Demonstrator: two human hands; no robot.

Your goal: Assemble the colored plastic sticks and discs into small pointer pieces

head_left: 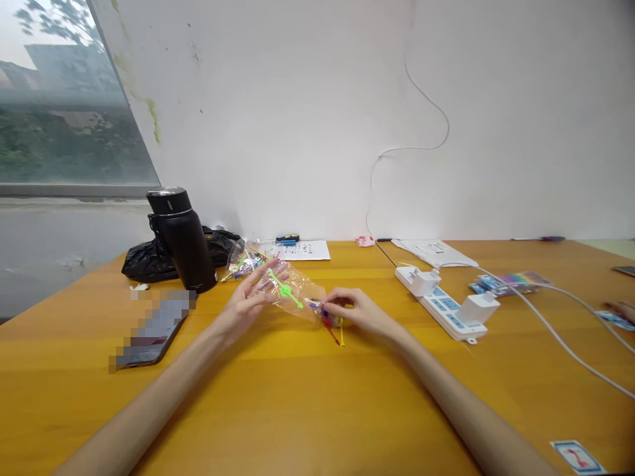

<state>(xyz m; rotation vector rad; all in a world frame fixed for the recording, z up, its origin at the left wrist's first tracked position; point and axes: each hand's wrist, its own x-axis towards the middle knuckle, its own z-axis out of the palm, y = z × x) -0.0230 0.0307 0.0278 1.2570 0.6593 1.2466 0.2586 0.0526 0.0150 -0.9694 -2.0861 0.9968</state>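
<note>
Furthest left on the yellow wooden worktop (297, 410) I see a dark flat phone (149, 330). Beyond it stands a tall black metal flask (183, 241) against a crumpled black plastic sack (143, 261).

The left hand (253, 297) is released. Its fingers are spread and laid flat along the near-left side of the clear plastic bag (297, 291), propping it rather than clasping it. The bag lies at the middle of the worktop between the two hands, with a bright green plastic stick (286, 291) showing through its film.

The right hand (357, 309) has its grip clenched to a fingertip pinch at the bag's right end. There a thin red stick (332, 330) and a thin yellow stick (342, 332) poke out towards me. I cannot tell whether the pinch has the film alone or a stick as well.

I judge the work in hand is at the bag's right end, with the sticks partly out. Any further pull there would call for the left hand to close on the bag, or the film will slide.

Right of that lie a white power strip (441, 304) with plugs in it and a rainbow-striped packet (506, 282). Another person's fingers (622, 309) show at the far right edge.
</note>
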